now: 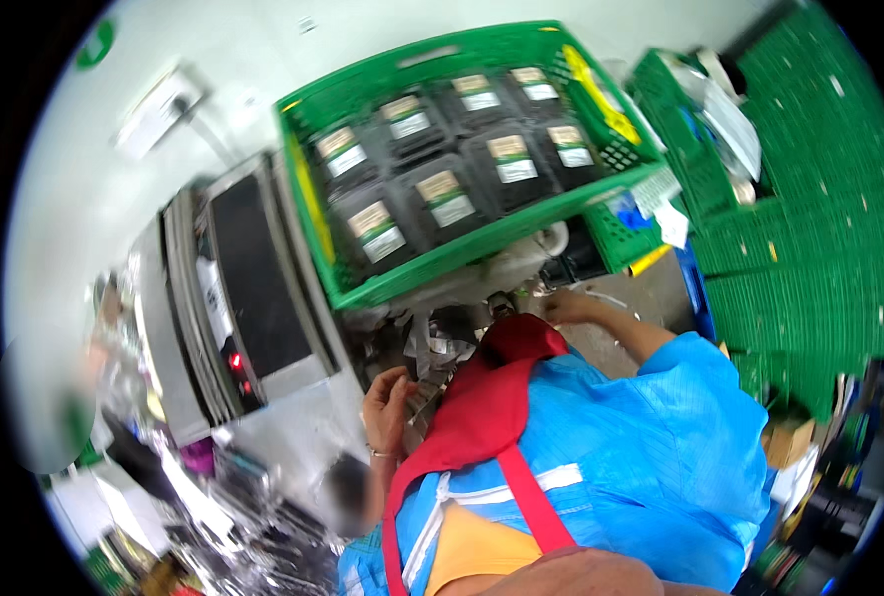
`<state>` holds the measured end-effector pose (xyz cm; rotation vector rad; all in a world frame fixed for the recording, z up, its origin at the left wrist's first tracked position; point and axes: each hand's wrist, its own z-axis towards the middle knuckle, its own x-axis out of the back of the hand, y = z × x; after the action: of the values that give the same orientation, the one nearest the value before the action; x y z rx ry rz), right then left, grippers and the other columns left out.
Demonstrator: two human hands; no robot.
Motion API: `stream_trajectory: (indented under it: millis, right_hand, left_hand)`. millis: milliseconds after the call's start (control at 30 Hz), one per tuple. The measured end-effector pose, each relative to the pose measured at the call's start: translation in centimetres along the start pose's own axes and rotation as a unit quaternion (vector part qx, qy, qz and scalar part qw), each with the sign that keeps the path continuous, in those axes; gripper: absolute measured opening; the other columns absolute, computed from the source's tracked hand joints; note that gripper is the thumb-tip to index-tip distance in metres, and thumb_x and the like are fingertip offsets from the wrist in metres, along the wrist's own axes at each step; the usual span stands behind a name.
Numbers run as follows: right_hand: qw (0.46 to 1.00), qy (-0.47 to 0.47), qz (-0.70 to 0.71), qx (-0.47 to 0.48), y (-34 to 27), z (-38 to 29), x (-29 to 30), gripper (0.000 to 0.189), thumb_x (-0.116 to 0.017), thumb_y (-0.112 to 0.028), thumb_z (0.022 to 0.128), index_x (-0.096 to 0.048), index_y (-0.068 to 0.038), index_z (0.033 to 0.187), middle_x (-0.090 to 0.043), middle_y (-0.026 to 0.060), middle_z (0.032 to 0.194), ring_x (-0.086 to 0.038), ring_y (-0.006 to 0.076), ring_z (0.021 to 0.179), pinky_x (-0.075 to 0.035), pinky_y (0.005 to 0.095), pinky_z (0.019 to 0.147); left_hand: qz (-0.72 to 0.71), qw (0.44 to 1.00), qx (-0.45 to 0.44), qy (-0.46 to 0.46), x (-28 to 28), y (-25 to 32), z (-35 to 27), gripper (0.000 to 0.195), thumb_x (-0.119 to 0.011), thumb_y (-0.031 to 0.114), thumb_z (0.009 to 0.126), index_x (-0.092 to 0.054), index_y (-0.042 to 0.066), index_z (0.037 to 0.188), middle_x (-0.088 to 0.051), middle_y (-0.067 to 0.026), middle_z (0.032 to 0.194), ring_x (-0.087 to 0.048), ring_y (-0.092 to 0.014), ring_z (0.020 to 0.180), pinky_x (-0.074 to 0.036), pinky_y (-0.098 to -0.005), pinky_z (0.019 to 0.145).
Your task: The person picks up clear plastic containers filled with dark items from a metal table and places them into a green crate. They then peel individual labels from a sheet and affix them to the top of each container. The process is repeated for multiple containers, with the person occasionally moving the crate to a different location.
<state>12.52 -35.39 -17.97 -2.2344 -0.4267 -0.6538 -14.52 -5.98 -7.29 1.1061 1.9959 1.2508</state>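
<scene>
My left hand (388, 410) hangs beside my red apron (479, 417), near the edge of a metal worktop (300, 425). Its fingers are loosely curled and nothing shows in them. On the other side of the apron is my right hand (570, 307), low over the floor; it is blurred, and its grip is unclear. Before me stands a green plastic crate (472, 238) with yellow handles. Inside it lie several black plastic packs (446, 201) in two rows, each with a beige, green and white label.
Left of the crate is a machine with a black conveyor belt (259, 276) and red lights. Crumpled clear wrapping (434, 346) lies below the crate. At the right are another green crate (680, 141) holding loose items and tall stacks of green crates (822, 186). Shiny film (263, 536) covers the lower left.
</scene>
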Motion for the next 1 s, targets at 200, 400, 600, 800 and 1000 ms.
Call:
stream_trajectory:
  millis: [200, 400, 600, 800, 1000]
  right_hand:
    - [0.540, 0.512, 0.537, -0.397, 23.3, -11.9, 6.7, 0.008, -0.051, -0.009, 0.080, -0.055, -0.004, 0.074, -0.051, 0.0074, 0.055, -0.049, 0.0155, 0.041, -0.031, 0.0258, 0.033]
    - [0.346, 0.546, 0.677, -0.350, 37.2, -8.5, 11.4, 0.032, -0.065, -0.028, 0.079, -0.056, -0.004, 0.099, -0.055, 0.0101, 0.069, -0.052, 0.0187, 0.053, -0.037, 0.0316, 0.044]
    - [0.288, 0.528, 0.715, -0.356, 42.3, -3.0, 11.5, 0.032, -0.066, -0.033, 0.078, -0.056, -0.005, 0.090, -0.052, 0.0090, 0.066, -0.047, 0.0198, 0.052, -0.034, 0.0372, 0.048]
    - [0.320, 0.544, 0.749, -0.204, 41.9, -3.4, 13.0, 0.008, -0.062, -0.006, 0.077, -0.056, -0.001, 0.075, -0.053, 0.0077, 0.066, -0.053, 0.0219, 0.058, -0.040, 0.0305, 0.049]
    - [0.711, 0.651, 0.233, -0.127, 27.4, -16.6, 24.8, 0.010, -0.057, -0.007, 0.081, -0.052, 0.001, 0.082, -0.053, 0.0090, 0.070, -0.046, 0.0135, 0.066, -0.040, 0.0284, 0.064]
  left_hand:
    - [0.057, 0.998, -0.008, 0.002, -5.3, 0.4, 2.9, 0.021, -0.056, 0.010, 0.087, -0.057, -0.002, 0.103, -0.062, -0.0061, 0.084, -0.058, -0.012, 0.076, -0.046, -0.0243, 0.071]
    - [0.163, 0.985, 0.038, -0.039, -14.2, 0.9, 6.3, 0.022, -0.057, 0.010, 0.086, -0.058, -0.002, 0.104, -0.063, -0.0066, 0.088, -0.059, -0.013, 0.078, -0.046, -0.0255, 0.072]
    - [0.234, 0.963, 0.066, -0.112, -21.4, 2.4, 7.9, 0.023, -0.058, 0.010, 0.084, -0.059, 0.000, 0.105, -0.063, -0.0074, 0.092, -0.059, -0.013, 0.083, -0.046, -0.0251, 0.074]
    - [0.249, 0.954, 0.052, -0.158, -26.4, 4.9, 10.2, 0.024, -0.056, 0.012, 0.087, -0.057, -0.002, 0.106, -0.062, -0.0069, 0.093, -0.059, -0.013, 0.082, -0.047, -0.0261, 0.075]
    - [0.252, 0.938, -0.085, -0.223, -31.0, 10.7, 10.9, 0.021, -0.060, 0.007, 0.082, -0.060, -0.001, 0.102, -0.063, -0.0071, 0.090, -0.059, -0.013, 0.081, -0.046, -0.0251, 0.073]
